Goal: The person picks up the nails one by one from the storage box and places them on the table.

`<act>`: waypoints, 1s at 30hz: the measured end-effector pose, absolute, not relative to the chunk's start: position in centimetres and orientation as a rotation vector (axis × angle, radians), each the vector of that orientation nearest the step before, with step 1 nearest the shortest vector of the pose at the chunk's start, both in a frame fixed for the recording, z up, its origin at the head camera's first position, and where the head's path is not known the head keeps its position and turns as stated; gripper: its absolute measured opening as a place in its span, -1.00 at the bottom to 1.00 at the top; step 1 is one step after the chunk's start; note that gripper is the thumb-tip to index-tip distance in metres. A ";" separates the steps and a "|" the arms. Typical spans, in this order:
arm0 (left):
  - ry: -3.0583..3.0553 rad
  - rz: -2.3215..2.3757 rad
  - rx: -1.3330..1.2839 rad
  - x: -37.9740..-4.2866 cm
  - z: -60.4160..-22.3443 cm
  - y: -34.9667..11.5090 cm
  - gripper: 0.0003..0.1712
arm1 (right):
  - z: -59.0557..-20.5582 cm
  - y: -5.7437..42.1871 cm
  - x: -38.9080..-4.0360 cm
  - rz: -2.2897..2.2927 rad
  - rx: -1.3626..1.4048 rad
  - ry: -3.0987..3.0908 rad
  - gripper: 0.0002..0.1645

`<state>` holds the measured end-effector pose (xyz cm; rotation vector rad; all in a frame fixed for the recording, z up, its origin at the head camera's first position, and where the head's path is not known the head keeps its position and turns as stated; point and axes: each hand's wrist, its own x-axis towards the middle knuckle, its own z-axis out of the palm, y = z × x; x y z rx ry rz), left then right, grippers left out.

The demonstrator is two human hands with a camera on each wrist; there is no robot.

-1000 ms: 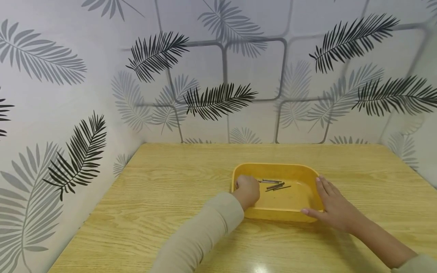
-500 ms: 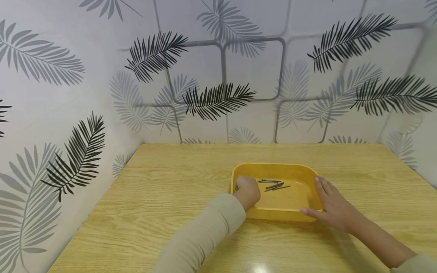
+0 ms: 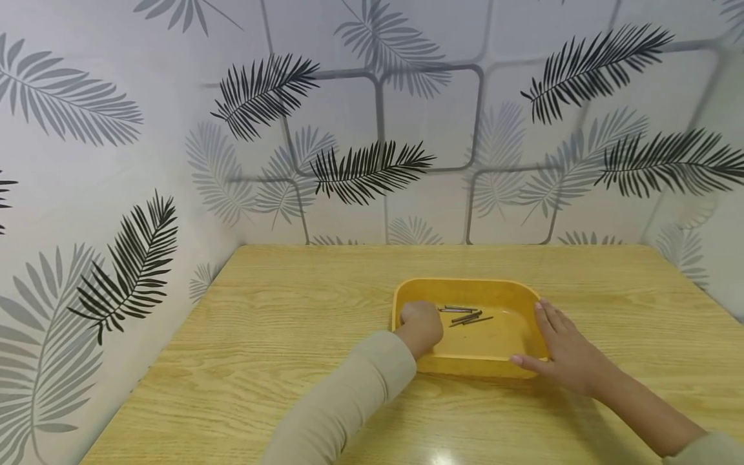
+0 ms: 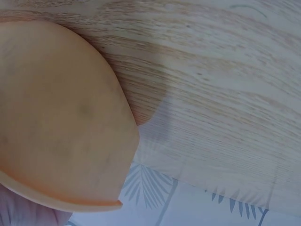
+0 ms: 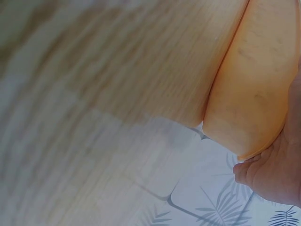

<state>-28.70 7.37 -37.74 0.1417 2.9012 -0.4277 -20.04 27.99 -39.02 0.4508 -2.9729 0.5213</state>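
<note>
A yellow plastic tray (image 3: 471, 366) stands on the wooden table, with several thin dark metal nails (image 3: 467, 318) lying on its floor near the middle. My left hand (image 3: 421, 326) reaches into the tray's left end, knuckles up; its fingertips are hidden, and I cannot tell what they hold. At the right end, my right hand (image 3: 572, 355) rests against the tray, fingers straight along the outer side and thumb on the front rim. The left wrist view shows mostly the tray's outer wall (image 4: 66, 103). In the right wrist view, my right hand (image 5: 277, 172) touches the rim.
The light wooden table (image 3: 279, 303) spreads around the tray. Its back edge meets a wall (image 3: 349, 219) printed with grey and black leaves, and another patterned wall (image 3: 70, 168) rises on the left.
Almost nothing differs: the view shifts very slightly, while the tray, the nails and both hands stay in the same places.
</note>
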 end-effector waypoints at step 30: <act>3.103 0.312 0.365 -27.6 -36.2 5.1 -0.85 | -39.0 28.1 -20.2 0.548 0.472 -2.966 0.23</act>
